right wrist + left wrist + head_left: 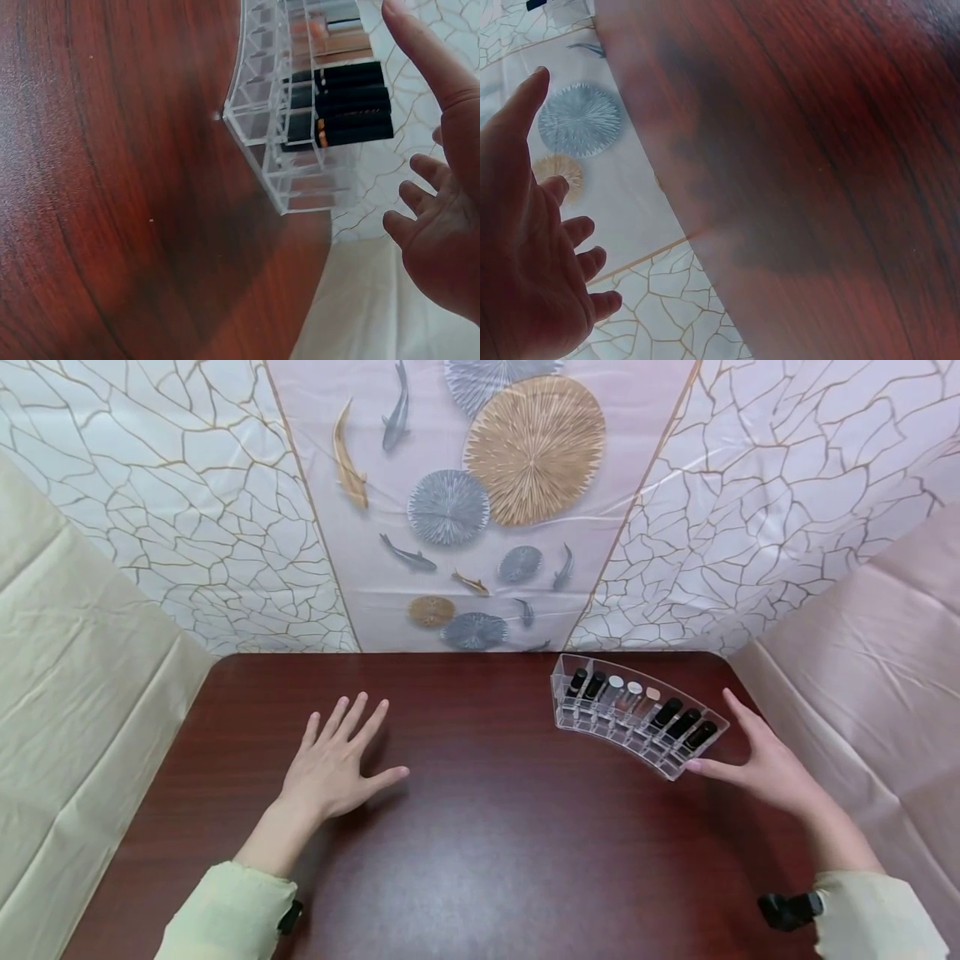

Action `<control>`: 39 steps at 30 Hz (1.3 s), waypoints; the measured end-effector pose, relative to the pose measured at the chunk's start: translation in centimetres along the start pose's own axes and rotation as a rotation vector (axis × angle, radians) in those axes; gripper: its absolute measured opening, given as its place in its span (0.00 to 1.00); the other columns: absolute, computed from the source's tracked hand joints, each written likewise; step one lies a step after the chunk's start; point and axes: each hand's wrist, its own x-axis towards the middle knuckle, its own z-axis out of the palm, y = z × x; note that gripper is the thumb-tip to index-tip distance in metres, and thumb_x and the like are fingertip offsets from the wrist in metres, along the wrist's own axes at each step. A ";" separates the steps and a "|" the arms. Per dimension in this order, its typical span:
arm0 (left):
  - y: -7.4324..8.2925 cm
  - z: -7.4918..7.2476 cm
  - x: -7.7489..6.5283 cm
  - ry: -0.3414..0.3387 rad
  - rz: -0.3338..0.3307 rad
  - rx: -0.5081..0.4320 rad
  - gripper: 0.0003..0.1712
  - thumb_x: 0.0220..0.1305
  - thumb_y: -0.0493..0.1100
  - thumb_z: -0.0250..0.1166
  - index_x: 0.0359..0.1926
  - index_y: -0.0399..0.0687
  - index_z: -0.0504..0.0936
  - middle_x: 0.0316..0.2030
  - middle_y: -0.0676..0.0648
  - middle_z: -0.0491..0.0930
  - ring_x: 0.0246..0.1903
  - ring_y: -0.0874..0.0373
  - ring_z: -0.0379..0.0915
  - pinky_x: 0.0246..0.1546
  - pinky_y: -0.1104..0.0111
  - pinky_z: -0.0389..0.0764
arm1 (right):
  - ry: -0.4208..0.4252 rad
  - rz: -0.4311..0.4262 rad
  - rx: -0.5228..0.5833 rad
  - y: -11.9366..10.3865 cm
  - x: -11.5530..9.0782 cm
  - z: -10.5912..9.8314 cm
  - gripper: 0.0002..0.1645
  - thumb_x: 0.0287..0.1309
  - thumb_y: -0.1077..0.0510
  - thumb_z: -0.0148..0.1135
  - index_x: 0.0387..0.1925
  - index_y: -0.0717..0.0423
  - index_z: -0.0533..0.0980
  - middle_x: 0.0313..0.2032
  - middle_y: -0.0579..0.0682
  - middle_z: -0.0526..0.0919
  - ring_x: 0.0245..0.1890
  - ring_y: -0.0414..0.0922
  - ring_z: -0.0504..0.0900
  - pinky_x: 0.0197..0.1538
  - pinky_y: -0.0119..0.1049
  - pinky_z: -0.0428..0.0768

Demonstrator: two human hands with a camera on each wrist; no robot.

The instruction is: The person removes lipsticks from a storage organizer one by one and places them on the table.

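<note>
Pale sleeves (225, 910) come nearest, on the near side of the clear rack (621, 732) that stands on the desk (465, 802). Both hands have their fingers spread wide and hold nothing: the left hand (333, 772) is well to the rack's left, the right hand (772, 768) just beside its right end. Within the rack's back row lean eight tubes (666, 713), five black-capped; behind it hangs a patterned backdrop (435, 443).

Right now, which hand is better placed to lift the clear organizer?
Probably the right hand: it is spread beside the clear organizer, while the left hand is across the table.
</note>
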 end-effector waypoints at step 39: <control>0.2 0.1 0.1 0.010 0.027 0.029 0.59 0.65 0.78 0.62 0.87 0.59 0.52 0.86 0.42 0.47 0.84 0.40 0.40 0.81 0.37 0.41 | 0.050 0.148 0.094 5.3 0.9 4.8 0.83 0.50 0.52 0.85 0.80 0.75 0.30 0.75 0.87 0.39 0.74 0.82 0.44 0.75 0.77 0.47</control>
